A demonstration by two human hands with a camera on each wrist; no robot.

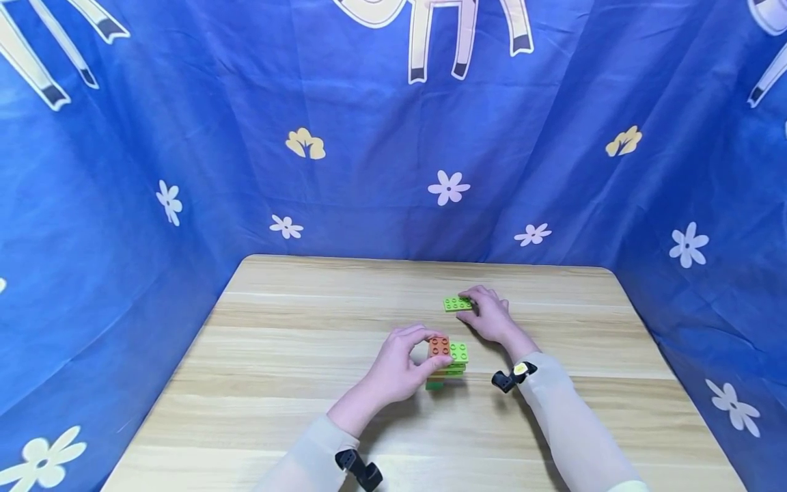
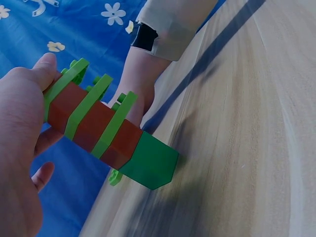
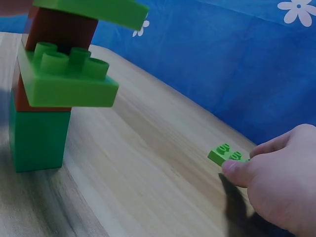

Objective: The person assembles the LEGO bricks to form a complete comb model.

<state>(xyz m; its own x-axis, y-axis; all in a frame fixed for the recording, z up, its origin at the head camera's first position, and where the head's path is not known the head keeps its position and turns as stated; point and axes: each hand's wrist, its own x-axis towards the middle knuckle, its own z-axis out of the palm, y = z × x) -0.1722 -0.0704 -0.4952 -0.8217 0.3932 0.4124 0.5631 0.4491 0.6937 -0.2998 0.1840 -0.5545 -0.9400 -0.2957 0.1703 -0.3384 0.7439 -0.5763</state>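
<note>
My left hand (image 1: 393, 369) holds a small tower of toy building bricks, thumb and fingers on either side of its reddish-brown top brick (image 1: 439, 346). Lower down, light green plates (image 2: 89, 108) alternate with brown bricks and jut out to one side, their studs showing. A dark green brick (image 2: 150, 160) forms the base, standing on the table in the right wrist view. Farther back, my right hand (image 1: 490, 316) pinches the right end of a loose light green plate (image 1: 453, 305) with studs on top. That plate is low at the table surface.
A light wood-grain table (image 1: 295, 328) lies under both hands. Blue curtain cloth (image 1: 369, 178) printed with flowers and animal legs hangs behind the table and along its left and right sides. Each wrist wears a black strapped camera (image 1: 514, 376).
</note>
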